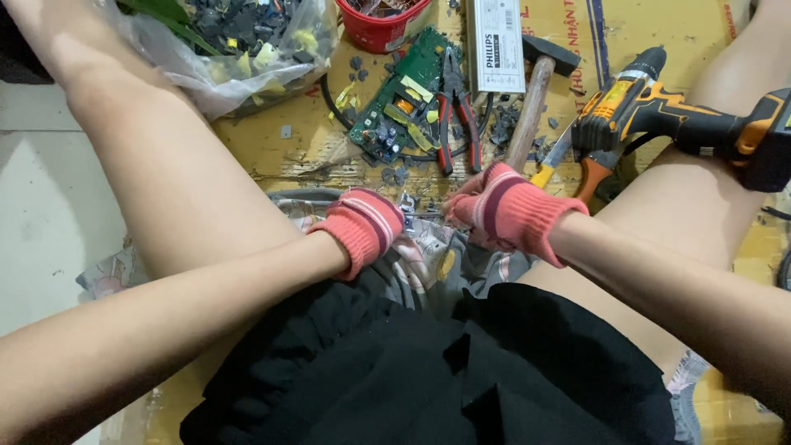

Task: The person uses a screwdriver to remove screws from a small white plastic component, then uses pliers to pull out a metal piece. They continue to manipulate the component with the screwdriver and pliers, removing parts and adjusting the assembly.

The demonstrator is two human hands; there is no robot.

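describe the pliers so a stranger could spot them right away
On the cardboard beyond the two gloved hands lies a green circuit board. The pliers lie along its right edge, handles toward the person. Their red-and-black handles set them apart from the wooden-handled hammer to their right.

Both hands wear knitted pink-red gloves with pale stripes and ribbed cuffs: left hand [362, 224], right hand [509, 210]. Forearms and legs are bare. A black garment [428, 371] covers the lap.
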